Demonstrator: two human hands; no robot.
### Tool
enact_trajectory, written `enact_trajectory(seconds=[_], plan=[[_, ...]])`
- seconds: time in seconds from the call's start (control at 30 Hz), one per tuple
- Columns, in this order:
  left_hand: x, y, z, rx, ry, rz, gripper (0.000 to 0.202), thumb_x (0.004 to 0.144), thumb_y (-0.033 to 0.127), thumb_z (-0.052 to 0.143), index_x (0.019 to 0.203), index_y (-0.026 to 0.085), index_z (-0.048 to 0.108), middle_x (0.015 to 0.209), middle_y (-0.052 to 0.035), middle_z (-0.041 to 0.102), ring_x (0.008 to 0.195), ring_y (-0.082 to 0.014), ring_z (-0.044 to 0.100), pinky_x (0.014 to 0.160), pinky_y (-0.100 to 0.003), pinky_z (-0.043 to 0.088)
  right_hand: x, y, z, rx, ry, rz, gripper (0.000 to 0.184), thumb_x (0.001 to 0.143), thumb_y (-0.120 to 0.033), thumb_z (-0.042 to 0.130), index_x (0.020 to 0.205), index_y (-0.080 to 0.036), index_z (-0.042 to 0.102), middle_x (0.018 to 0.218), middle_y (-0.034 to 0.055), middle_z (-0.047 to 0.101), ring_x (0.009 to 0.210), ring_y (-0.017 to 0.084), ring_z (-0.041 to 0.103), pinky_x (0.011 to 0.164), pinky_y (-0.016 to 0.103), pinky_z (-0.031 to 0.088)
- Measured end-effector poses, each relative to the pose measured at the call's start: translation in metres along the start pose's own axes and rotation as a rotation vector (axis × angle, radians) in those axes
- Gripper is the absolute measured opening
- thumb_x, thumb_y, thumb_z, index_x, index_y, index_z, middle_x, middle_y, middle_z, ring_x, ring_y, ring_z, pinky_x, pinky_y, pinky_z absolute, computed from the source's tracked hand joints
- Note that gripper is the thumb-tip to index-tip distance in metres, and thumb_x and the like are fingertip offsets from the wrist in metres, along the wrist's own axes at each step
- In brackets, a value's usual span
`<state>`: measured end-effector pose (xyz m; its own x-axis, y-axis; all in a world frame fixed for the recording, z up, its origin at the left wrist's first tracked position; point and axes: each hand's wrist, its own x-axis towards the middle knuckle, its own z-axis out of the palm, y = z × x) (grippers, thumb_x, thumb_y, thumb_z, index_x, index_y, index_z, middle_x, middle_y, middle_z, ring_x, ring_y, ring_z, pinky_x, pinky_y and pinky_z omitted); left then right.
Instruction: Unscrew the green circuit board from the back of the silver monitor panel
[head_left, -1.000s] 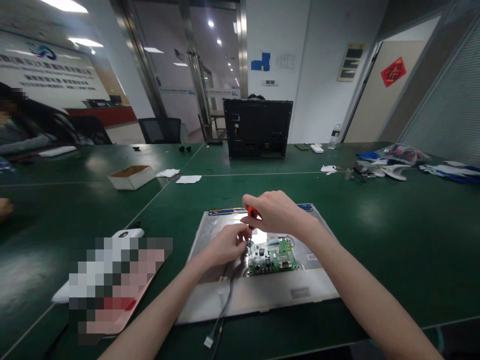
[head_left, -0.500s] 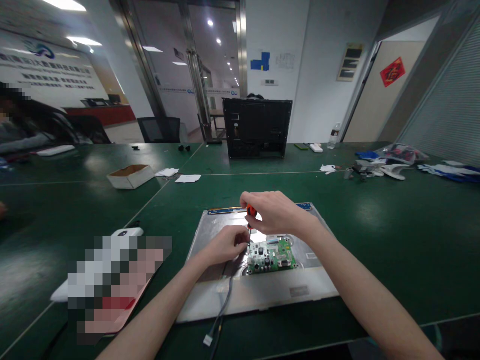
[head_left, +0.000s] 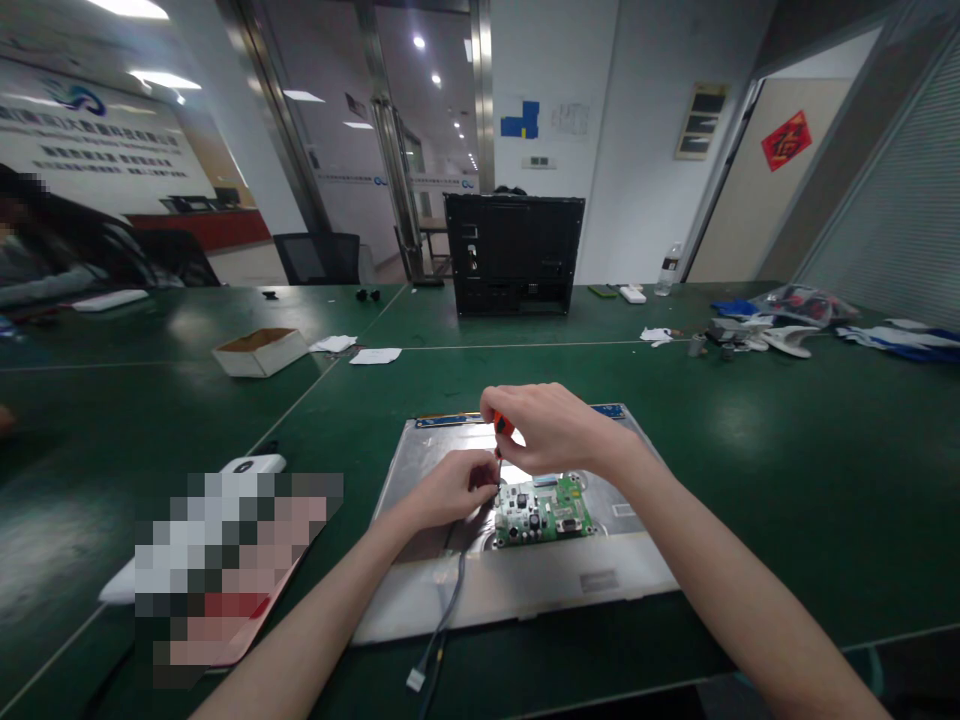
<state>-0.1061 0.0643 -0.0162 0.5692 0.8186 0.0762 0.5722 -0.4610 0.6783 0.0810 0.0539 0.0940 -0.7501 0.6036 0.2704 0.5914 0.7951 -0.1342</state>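
My right hand [head_left: 551, 428] is closed around the orange-and-black handle of a screwdriver [head_left: 503, 425], held upright with its shaft pointing down. Its tip is by the upper left corner of a green circuit board [head_left: 544, 509]. The board lies on the metal back of a flat display panel [head_left: 517, 585]. Beside that same corner, my left hand [head_left: 459, 488] has its fingertips pinched together close to the screwdriver tip; what they hold, if anything, is hidden. From under the left hand a grey cable [head_left: 454, 600] runs over the panel's front edge to a white plug [head_left: 415, 680].
To the left lie a white object [head_left: 255, 466] and a pink one [head_left: 292, 545], both partly blurred out. Further back are an open small box [head_left: 261, 353], white papers [head_left: 375, 356] and a black monitor housing [head_left: 516, 255]. Bagged items [head_left: 806, 305] and a bottle [head_left: 667, 270] stand right. A person sits far left.
Both hands stay at the board's corner. The screwdriver handle has turned or tilted slightly in my right hand. Nothing else has visibly moved beyond a slight camera shift.
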Motion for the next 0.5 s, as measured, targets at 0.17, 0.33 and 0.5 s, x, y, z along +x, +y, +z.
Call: enact_trajectory(seconds=[0.17, 0.33, 0.5], plan=[[-0.0008, 0.0046, -0.0002, 0.0, 0.013, -0.006, 0.004, 0.071, 0.016, 0.054, 0.071, 0.016, 0.058, 0.064, 0.0011, 0.056, 0.059, -0.0139, 0.05, 0.057, -0.025, 0.038, 0.0039, 0.001, 0.0043, -0.073, 0.024, 0.04, 0.013, 0.085, -0.025, 0.045, 0.096, -0.019, 0.049, 0.086, 0.0023, 0.063, 0.063, 0.011, 0.045, 0.053, 0.027, 0.02], [0.0003, 0.0023, 0.0001, -0.004, 0.014, -0.004, 0.004, 0.072, 0.016, 0.054, 0.073, 0.016, 0.059, 0.063, 0.0017, 0.056, 0.06, -0.0135, 0.051, 0.057, -0.024, 0.038, 0.0032, 0.0015, 0.0042, -0.122, 0.031, 0.042, 0.017, 0.088, -0.035, 0.047, 0.093, -0.019, 0.051, 0.081, 0.0025, 0.064, 0.062, 0.012, 0.045, 0.052, 0.027, 0.017], [0.0015, -0.0037, 0.0013, -0.017, -0.015, 0.016, 0.007, 0.072, 0.013, 0.053, 0.074, 0.016, 0.059, 0.065, 0.001, 0.058, 0.061, -0.0134, 0.052, 0.058, -0.024, 0.038, -0.0007, 0.0002, 0.001, -0.022, 0.013, 0.001, 0.016, 0.079, -0.024, 0.051, 0.095, -0.019, 0.049, 0.086, 0.002, 0.063, 0.065, 0.011, 0.046, 0.053, 0.026, 0.022]])
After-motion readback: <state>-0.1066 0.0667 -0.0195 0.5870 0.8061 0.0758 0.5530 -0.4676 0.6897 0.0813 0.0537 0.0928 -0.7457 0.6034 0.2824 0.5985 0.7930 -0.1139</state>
